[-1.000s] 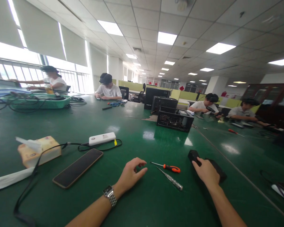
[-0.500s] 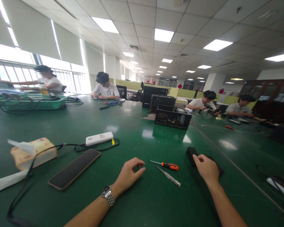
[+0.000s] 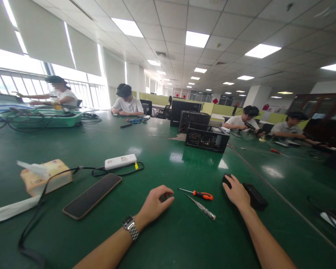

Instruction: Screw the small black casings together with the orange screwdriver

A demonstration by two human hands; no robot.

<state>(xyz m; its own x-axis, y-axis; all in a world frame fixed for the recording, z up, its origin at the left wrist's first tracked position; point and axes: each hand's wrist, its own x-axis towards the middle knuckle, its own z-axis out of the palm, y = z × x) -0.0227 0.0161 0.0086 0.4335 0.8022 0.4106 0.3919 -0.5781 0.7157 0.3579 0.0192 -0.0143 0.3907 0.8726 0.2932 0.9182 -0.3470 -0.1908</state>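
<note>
No words or numbers are legible across the green table [image 3: 162, 239] or the office beyond. Printed marks on the tissue pack [image 3: 58, 178] at near left are too small to make out, as are those on the white device [image 3: 120, 162] to its right. A yellow tag [image 3: 136, 166] marks the cable beside that device. At the far end hangs a red diamond-shaped sign [image 3: 215, 101], its face too distant to decipher.

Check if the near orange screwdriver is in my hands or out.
Out. The orange screwdriver lies on the table, apart from the left hand; the right hand rests on a black object.
</note>
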